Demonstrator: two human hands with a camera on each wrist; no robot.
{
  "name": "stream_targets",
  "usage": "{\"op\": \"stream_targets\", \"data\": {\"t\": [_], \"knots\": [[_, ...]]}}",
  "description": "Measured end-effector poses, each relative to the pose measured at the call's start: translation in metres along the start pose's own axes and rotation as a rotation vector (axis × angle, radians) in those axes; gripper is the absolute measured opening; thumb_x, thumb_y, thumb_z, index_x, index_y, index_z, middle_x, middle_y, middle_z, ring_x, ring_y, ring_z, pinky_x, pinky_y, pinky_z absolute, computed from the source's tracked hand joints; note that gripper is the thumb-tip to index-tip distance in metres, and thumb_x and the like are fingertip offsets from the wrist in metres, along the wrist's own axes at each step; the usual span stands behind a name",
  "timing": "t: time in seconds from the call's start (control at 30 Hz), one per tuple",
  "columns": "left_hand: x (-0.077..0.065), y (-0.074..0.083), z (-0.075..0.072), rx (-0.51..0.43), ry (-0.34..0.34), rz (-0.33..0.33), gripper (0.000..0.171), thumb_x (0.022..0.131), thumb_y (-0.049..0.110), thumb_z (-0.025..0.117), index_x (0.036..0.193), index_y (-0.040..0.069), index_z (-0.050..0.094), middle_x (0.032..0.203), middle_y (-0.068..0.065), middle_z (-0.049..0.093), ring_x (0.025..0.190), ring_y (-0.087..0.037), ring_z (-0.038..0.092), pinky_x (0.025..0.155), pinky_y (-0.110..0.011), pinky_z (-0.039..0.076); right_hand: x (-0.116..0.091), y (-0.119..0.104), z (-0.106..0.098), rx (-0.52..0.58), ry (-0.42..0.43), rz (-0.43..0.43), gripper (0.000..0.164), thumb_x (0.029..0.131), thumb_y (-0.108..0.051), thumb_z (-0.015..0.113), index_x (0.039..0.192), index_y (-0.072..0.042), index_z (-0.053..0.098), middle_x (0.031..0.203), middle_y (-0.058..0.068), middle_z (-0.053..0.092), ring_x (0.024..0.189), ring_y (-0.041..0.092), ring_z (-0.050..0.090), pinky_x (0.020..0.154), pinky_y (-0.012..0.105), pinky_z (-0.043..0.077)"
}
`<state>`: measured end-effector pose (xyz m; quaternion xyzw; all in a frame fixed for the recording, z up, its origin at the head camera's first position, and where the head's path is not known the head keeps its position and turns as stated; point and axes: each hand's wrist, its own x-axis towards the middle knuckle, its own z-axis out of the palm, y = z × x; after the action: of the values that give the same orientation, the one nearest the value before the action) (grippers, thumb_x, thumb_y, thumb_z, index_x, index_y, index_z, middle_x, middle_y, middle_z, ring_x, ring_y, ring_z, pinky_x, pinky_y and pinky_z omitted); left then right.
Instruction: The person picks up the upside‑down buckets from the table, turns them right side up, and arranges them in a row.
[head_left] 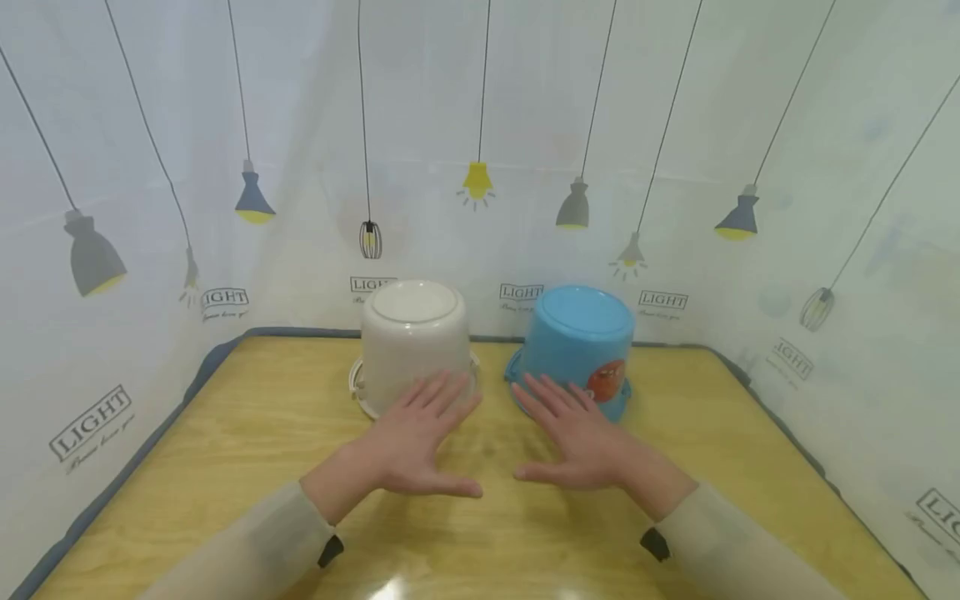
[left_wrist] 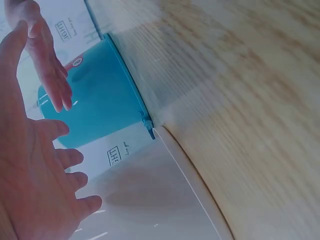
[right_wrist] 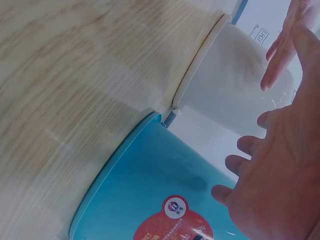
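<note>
From far, I see the left hand [head_left: 416, 442] and the right hand [head_left: 585, 442] with fingers spread, grasping nothing. Just beyond, the white bucket [head_left: 415, 346] and the blue bucket [head_left: 566, 354] stand upside down on the table [head_left: 247, 433], perhaps for steadiness. Both look smooth, tapered plastic; the table is wood-grained.

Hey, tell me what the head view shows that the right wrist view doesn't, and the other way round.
Only the head view: the lamps printed on the backdrop, the person's sleeves, and the flat bases of the upturned white bucket and blue bucket.

Only the right wrist view: the palm side of the right hand, and the round white emblem in full on the red label.

Both: the two buckets, that label, the left hand and right hand, the wooden table and some backdrop.
</note>
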<state>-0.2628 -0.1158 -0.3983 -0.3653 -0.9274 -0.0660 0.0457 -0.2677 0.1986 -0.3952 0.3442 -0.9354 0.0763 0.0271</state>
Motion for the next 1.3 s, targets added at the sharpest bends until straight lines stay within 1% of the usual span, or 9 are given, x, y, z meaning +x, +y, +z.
{"op": "stream_targets", "data": {"t": [0.17, 0.33, 0.43, 0.63, 0.73, 0.83, 1.03, 1.2, 1.3], "knots": [[-0.004, -0.005, 0.001, -0.05, 0.017, -0.015, 0.118, 0.09, 0.092, 0.057, 0.178, 0.024, 0.018, 0.186, -0.016, 0.012, 0.173, -0.04, 0.009, 0.14, -0.064, 0.014, 0.006, -0.001, -0.003, 0.043, -0.007, -0.003, 0.1, 0.103, -0.066, 0.066, 0.178, -0.023, 0.017, 0.184, 0.013, 0.023, 0.167, 0.042, 0.03, 0.134, 0.068, 0.03], [-0.019, -0.014, 0.001, -0.102, 0.05, -0.049, 0.117, 0.091, 0.089, 0.06, 0.177, 0.019, 0.024, 0.185, -0.016, 0.015, 0.172, -0.039, 0.012, 0.14, -0.061, 0.016, 0.018, -0.004, -0.004, 0.109, -0.011, 0.014, 0.094, 0.103, -0.064, 0.067, 0.176, -0.018, 0.028, 0.178, 0.016, 0.036, 0.16, 0.042, 0.043, 0.131, 0.062, 0.04], [-0.031, -0.023, 0.002, -0.111, 0.082, -0.064, 0.115, 0.091, 0.088, 0.061, 0.175, 0.015, 0.029, 0.184, -0.017, 0.021, 0.171, -0.041, 0.018, 0.138, -0.062, 0.023, 0.029, -0.009, -0.005, 0.159, -0.038, 0.038, 0.093, 0.103, -0.063, 0.068, 0.175, -0.015, 0.03, 0.178, 0.017, 0.037, 0.161, 0.042, 0.043, 0.131, 0.061, 0.04], [-0.057, -0.043, 0.004, -0.084, 0.132, -0.105, 0.112, 0.093, 0.085, 0.063, 0.171, 0.009, 0.037, 0.179, -0.019, 0.034, 0.163, -0.043, 0.038, 0.129, -0.065, 0.04, 0.056, -0.016, 0.002, 0.216, -0.115, 0.122, 0.093, 0.103, -0.061, 0.069, 0.176, -0.023, 0.026, 0.179, 0.016, 0.034, 0.163, 0.039, 0.04, 0.132, 0.06, 0.039], [-0.068, -0.053, 0.002, -0.078, 0.116, -0.165, 0.113, 0.093, 0.085, 0.063, 0.171, 0.007, 0.038, 0.176, -0.02, 0.039, 0.156, -0.045, 0.048, 0.125, -0.065, 0.046, 0.071, -0.014, 0.008, 0.23, -0.141, 0.16, 0.095, 0.103, -0.06, 0.071, 0.177, -0.024, 0.023, 0.179, 0.017, 0.033, 0.163, 0.041, 0.04, 0.132, 0.06, 0.038], [-0.075, -0.067, 0.0, -0.089, 0.084, -0.237, 0.115, 0.093, 0.086, 0.062, 0.171, 0.005, 0.037, 0.173, -0.023, 0.042, 0.152, -0.049, 0.052, 0.121, -0.066, 0.049, 0.086, -0.007, 0.015, 0.246, -0.165, 0.207, 0.098, 0.102, -0.06, 0.072, 0.177, -0.024, 0.021, 0.18, 0.019, 0.03, 0.164, 0.041, 0.037, 0.133, 0.061, 0.036], [-0.076, -0.096, -0.001, -0.133, 0.003, -0.368, 0.12, 0.092, 0.088, 0.06, 0.172, 0.004, 0.031, 0.17, -0.035, 0.039, 0.152, -0.059, 0.045, 0.119, -0.075, 0.046, 0.111, 0.004, 0.024, 0.312, -0.175, 0.268, 0.104, 0.098, -0.057, 0.079, 0.177, -0.022, 0.023, 0.181, 0.02, 0.028, 0.166, 0.042, 0.032, 0.134, 0.064, 0.032], [-0.066, -0.122, 0.007, -0.16, -0.067, -0.442, 0.128, 0.09, 0.091, 0.058, 0.174, 0.001, 0.023, 0.173, -0.039, 0.029, 0.155, -0.063, 0.036, 0.122, -0.08, 0.038, 0.13, 0.009, 0.029, 0.399, -0.132, 0.249, 0.108, 0.089, -0.047, 0.092, 0.175, -0.025, 0.029, 0.176, 0.014, 0.04, 0.163, 0.038, 0.039, 0.134, 0.06, 0.034], [-0.056, -0.135, 0.01, -0.189, -0.088, -0.473, 0.132, 0.088, 0.093, 0.059, 0.174, 0.001, 0.019, 0.174, -0.039, 0.025, 0.157, -0.064, 0.033, 0.124, -0.081, 0.034, 0.142, 0.01, 0.031, 0.443, -0.122, 0.235, 0.112, 0.084, -0.039, 0.097, 0.174, -0.023, 0.033, 0.173, 0.013, 0.046, 0.158, 0.035, 0.045, 0.134, 0.057, 0.036]]}}
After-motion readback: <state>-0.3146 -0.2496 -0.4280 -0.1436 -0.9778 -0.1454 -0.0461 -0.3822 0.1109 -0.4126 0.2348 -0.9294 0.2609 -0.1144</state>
